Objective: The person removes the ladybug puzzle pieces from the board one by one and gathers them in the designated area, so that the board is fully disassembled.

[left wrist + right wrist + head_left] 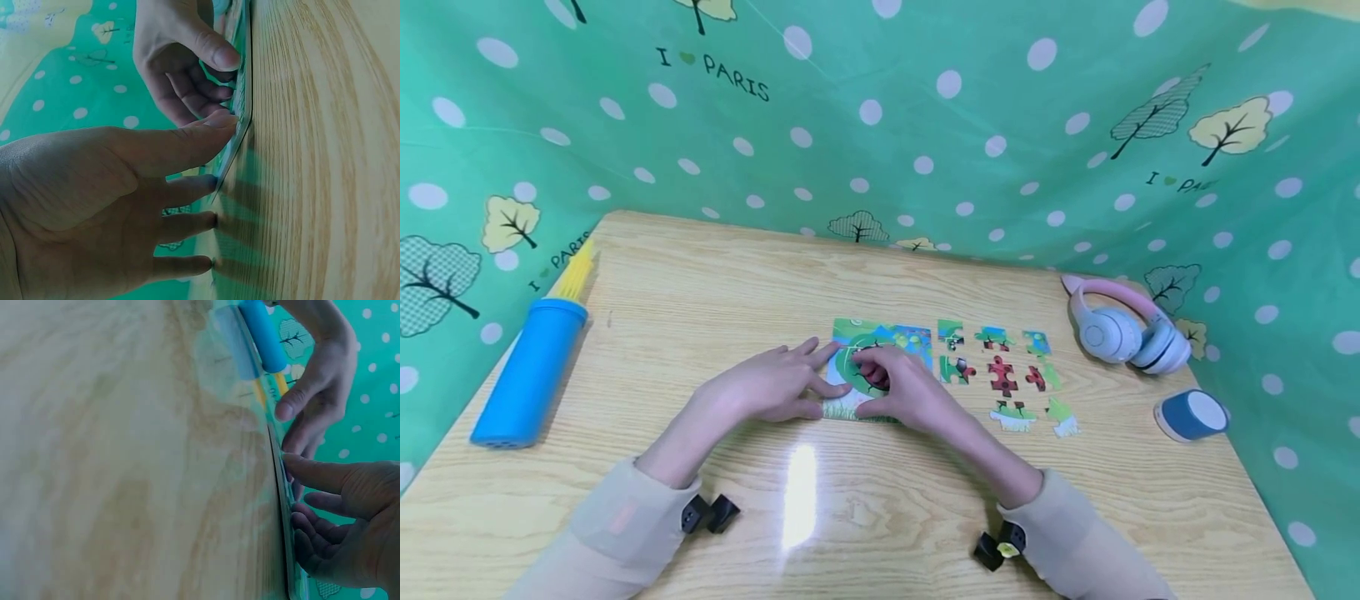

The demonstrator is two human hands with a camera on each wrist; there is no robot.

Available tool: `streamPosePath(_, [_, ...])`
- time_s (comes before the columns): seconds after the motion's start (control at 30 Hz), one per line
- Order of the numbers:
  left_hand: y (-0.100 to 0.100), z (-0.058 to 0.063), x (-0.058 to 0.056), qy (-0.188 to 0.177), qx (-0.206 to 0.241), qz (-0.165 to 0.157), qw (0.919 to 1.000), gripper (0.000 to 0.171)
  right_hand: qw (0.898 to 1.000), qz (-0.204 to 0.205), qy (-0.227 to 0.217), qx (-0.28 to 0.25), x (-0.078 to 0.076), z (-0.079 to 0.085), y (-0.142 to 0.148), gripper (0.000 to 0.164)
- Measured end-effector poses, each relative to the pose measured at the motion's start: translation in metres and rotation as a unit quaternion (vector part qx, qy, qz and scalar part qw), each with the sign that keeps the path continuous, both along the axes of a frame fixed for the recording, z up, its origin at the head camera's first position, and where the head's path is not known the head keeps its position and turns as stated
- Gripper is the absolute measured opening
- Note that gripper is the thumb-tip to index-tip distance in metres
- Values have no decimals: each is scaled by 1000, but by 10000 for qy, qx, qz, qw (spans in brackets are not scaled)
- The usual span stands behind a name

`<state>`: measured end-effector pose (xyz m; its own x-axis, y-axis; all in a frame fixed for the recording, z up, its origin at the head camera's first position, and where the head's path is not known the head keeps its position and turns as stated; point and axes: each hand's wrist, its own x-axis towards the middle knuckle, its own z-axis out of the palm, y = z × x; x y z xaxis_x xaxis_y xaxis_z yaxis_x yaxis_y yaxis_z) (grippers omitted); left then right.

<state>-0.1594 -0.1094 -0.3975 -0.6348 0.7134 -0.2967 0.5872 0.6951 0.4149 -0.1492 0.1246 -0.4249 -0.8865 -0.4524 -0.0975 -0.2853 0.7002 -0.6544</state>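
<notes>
A jigsaw board (842, 407) with a printed scene of green leaf, white ground and blue sky lies flat on the table between the hands. My left hand (778, 385) has its fingers spread at the board's left side, and its thumb (212, 128) touches the board edge in the left wrist view. Over the middle of the board is my right hand (906, 387), loosely bent, thumb apart from the fingers and fingertips on the picture. It partly covers a red and black printed figure (874, 383). Several loose jigsaw pieces (1002, 377) lie right of the board.
Pink and blue headphones (1108, 332) lie at the table's right, with a dark blue cylinder (1191, 415) in front of them. A blue hand pump (531, 371) with yellow sticks (575, 273) above it lies at the left edge. Green dotted cloth (880, 150) hangs behind the table (715, 275).
</notes>
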Motion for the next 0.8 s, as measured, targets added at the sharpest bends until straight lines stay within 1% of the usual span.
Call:
streamPosePath(0.2, [-1, -1, 0, -14, 100, 23, 9999, 42, 10000, -65, -48, -17, 1, -1, -1, 65])
streamPosePath(0.33, [0, -2, -2, 119, 243, 57, 9996, 40, 10000, -73, -48, 19, 2, -1, -1, 61])
streamPosePath(0.43, [0, -3, -2, 270, 280, 136, 9991, 43, 10000, -62, -36, 51, 2, -1, -1, 60])
streamPosePath(0.5, [0, -3, -3, 415, 299, 180, 9985, 48, 10000, -54, -39, 68, 2, 0, -1, 60])
streamPosePath(0.63, [1, -4, -4, 726, 271, 345, 9964, 67, 9999, -27, -41, 92, 2, 0, -1, 60])
streamPosePath(0.7, [1, -6, -4, 730, 196, 493, 9959, 78, 10000, -19, -47, 86, 2, 0, -1, 59])
streamPosePath(0.8, [2, -9, -4, 596, -21, 741, 9955, 92, 10000, -8, -71, 61, 2, 1, -1, 59])
